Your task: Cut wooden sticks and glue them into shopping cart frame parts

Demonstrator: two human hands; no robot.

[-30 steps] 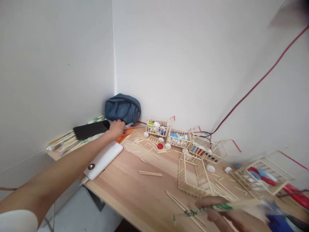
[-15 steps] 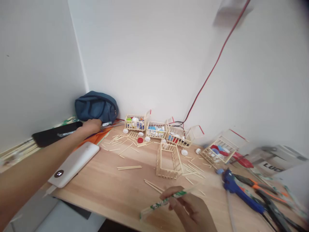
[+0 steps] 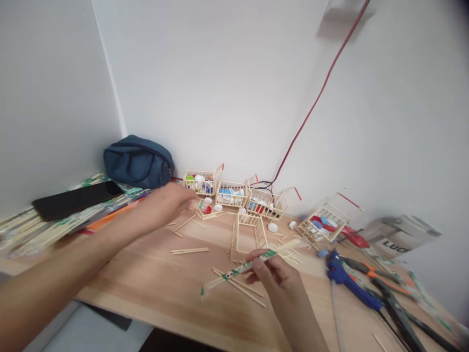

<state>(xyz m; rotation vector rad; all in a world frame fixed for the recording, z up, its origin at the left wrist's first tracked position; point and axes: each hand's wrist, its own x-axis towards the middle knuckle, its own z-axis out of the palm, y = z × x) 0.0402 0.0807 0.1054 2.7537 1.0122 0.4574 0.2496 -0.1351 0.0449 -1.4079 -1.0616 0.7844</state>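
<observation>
The wooden table [image 3: 154, 283] is filling the lower half of the view, with white walls standing behind it. A blue bag [image 3: 138, 162] is sitting at the table's 10 o'clock corner, and a black phone [image 3: 75, 199] is lying at 9 o'clock on a heap of packets. The left hand [image 3: 163, 205] is hovering blurred above the boards, just at 4 o'clock of the bag; whether its fingers are closing on anything I cannot tell. The right hand [image 3: 280, 279] is hanging at 5 o'clock of the table's middle, pinching a paper-wrapped chopstick pair [image 3: 246, 266] between thumb and fingertips, the packet slanting from 8 o'clock up to 2 o'clock above the wood. An open stick frame [image 3: 247, 234] is standing just at 12 o'clock of that packet. A blue glue gun [image 3: 346, 279] is lying at 3 o'clock of the right hand. Small stick cages [image 3: 234, 191] holding coloured caps are lining the back wall. Two loose sticks [image 3: 189, 251] are lying at 9 o'clock of the frame.
</observation>
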